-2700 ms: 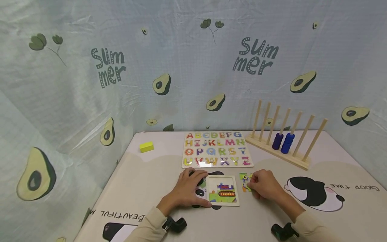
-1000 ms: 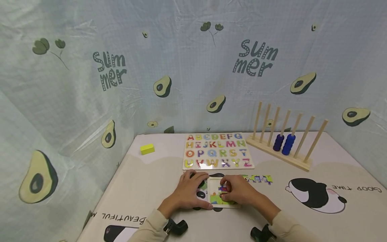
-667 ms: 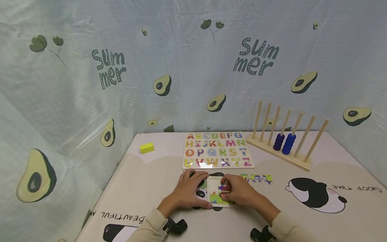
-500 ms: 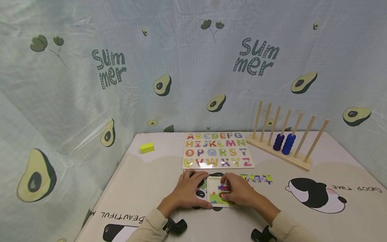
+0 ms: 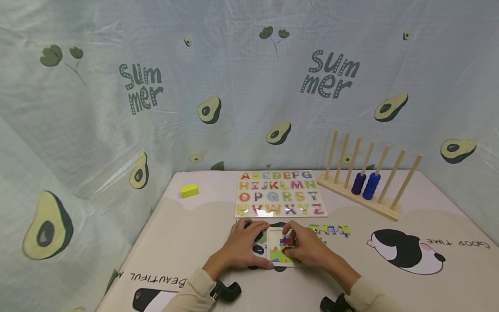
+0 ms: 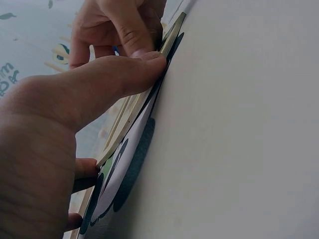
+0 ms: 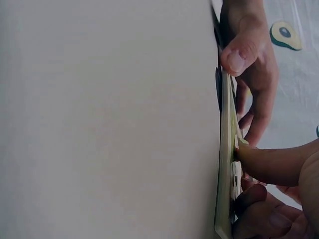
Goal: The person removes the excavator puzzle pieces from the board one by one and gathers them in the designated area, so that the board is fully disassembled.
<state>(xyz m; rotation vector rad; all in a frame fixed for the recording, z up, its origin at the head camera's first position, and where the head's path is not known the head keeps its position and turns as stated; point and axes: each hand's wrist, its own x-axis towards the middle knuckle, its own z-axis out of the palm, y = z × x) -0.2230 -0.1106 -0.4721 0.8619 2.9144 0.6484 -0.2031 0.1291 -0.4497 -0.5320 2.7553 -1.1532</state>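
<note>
A small wooden puzzle tray (image 5: 275, 228) lies on the table in the head view, with several joined jigsaw pieces (image 5: 277, 255) in its near part. My left hand (image 5: 242, 245) holds the tray's left side, thumb at the near corner and index finger at the far corner. With thumb and fingers my right hand (image 5: 308, 246) pinches the picture pieces at the tray's right side and hides part of them. One piece edge looks slightly raised in the right wrist view. A joined strip of loose pieces (image 5: 331, 230) lies beyond the right hand.
Behind the tray lies an alphabet board (image 5: 280, 193). A wooden peg rack (image 5: 374, 201) with dark blue and blue beads stands at the back right. At the back left is a yellow block (image 5: 189, 190). A patterned curtain (image 5: 234, 65) hangs behind the table.
My right hand has left the loose strip and moved left onto the pieces in the tray. The strip, upright before, now lies crosswise. My left hand stays put.
</note>
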